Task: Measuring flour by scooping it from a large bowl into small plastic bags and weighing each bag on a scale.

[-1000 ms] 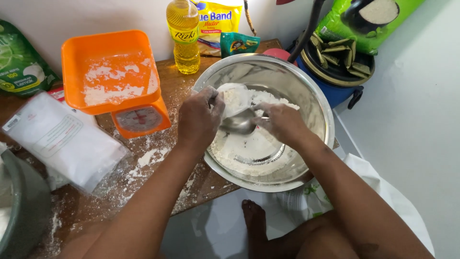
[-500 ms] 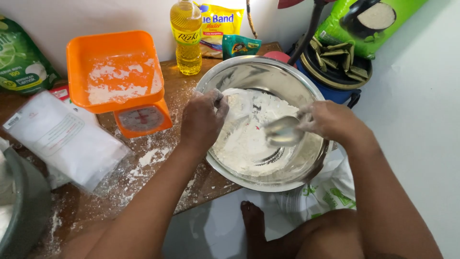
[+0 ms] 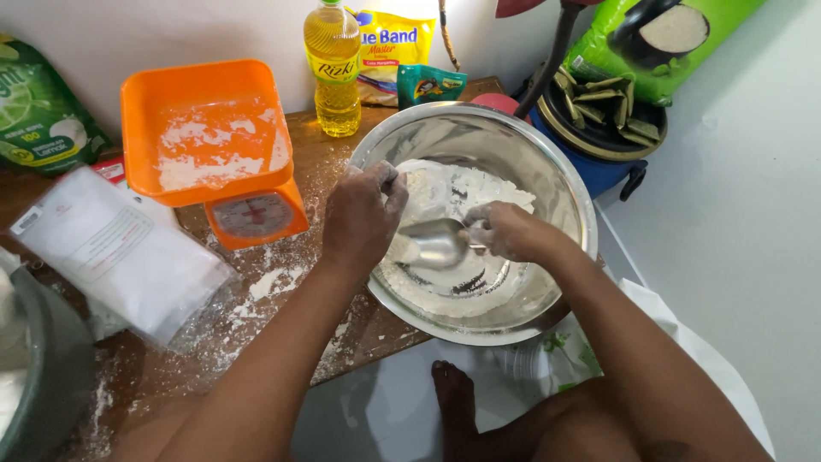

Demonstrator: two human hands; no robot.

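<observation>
- A metal spoon (image 3: 434,243) lay inside the steel bowl (image 3: 560,184), its long axis running roughly level, bowl end pointing toward the person's left and handle toward the right.
- The right hand (image 3: 505,231) was the nearer one: its fingers were closed round the handle, so the spoon extended leftward from that grip.
- The left hand (image 3: 361,214), dusted white, was curled over the bowl's near-left rim, fingers bent and touching it, just beside the spoon's tip.
- The spoon looked shiny, with a smear of white on it; the white flour (image 3: 445,192) beneath sat partly heaped and partly scraped thin, bare metal showing.
- The bowl stood at the edge of a flour-strewn wooden table (image 3: 282,291).
- Further out stood an orange kitchen scale (image 3: 214,145), a clear bag of white powder (image 3: 111,248) and a bottle of yellow oil (image 3: 333,60).
</observation>
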